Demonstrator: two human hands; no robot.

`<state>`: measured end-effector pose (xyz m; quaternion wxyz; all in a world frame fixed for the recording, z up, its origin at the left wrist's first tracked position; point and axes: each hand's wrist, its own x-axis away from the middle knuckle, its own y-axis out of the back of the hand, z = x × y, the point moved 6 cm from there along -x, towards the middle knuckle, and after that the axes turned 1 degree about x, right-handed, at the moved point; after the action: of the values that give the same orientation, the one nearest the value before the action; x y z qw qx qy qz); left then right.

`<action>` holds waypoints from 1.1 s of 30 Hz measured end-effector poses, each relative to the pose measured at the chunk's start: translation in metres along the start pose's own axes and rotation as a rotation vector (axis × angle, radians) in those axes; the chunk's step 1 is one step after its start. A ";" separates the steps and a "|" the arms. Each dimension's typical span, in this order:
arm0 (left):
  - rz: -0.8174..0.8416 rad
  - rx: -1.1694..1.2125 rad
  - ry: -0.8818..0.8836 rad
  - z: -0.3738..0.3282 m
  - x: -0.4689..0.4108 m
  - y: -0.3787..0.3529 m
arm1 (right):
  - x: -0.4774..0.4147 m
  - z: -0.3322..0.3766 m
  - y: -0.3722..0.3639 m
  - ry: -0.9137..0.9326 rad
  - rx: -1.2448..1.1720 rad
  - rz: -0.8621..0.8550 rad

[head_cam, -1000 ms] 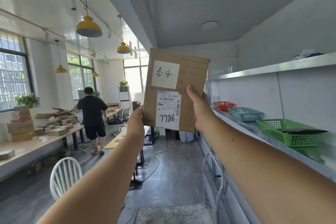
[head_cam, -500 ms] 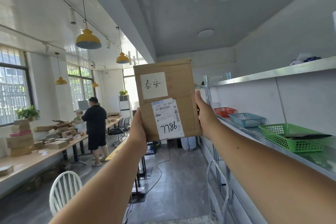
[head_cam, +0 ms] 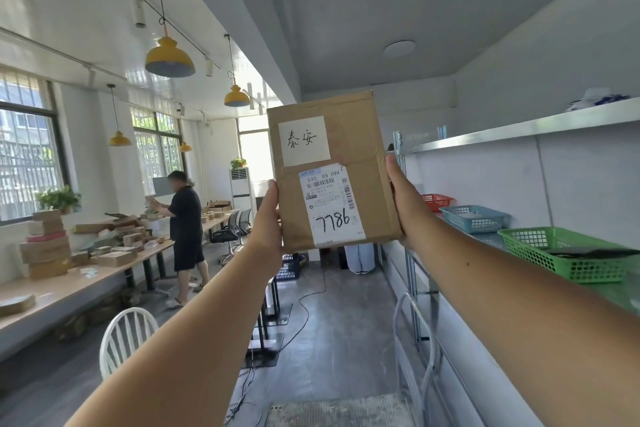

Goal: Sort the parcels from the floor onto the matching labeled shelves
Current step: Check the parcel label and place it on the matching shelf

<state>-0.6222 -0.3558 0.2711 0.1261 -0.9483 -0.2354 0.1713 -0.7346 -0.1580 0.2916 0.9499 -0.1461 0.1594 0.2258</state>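
A flat brown cardboard parcel [head_cam: 360, 149] is held upright at arm's length in the middle of the view. It bears a white handwritten label at the top and a shipping label marked 7786 below. My left hand [head_cam: 268, 218] grips its lower left edge and my right hand [head_cam: 403, 204] grips its lower right edge. Metal shelves [head_cam: 519, 126] run along the right wall, holding a red basket [head_cam: 437, 201], a blue basket [head_cam: 474, 218] and a green basket [head_cam: 561, 253].
A long table [head_cam: 69, 284] with several stacked cardboard boxes lines the left wall, where a person [head_cam: 185, 232] in dark clothes stands. A white chair [head_cam: 126, 336] is at lower left. Desks, office chairs and floor cables fill the aisle's middle. A metal frame [head_cam: 415, 340] stands below the shelves.
The parcel has turned from tilted right to nearly upright and shifted slightly right. The view has shifted a little; the person at the table has turned toward the boxes.
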 end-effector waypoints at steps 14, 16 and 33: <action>0.075 0.060 0.032 0.022 -0.004 -0.015 | -0.006 -0.040 0.012 -0.094 -0.099 0.144; 0.080 0.062 0.063 0.030 -0.005 -0.017 | -0.005 -0.044 0.017 -0.117 -0.101 0.153; 0.231 0.134 0.225 0.099 0.007 -0.068 | 0.030 -0.055 0.094 -0.198 -0.055 -0.074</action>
<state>-0.6815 -0.2784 0.2005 0.1940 -0.9718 -0.0971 0.0929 -0.7666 -0.0847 0.2115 0.9643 -0.1548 0.0529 0.2080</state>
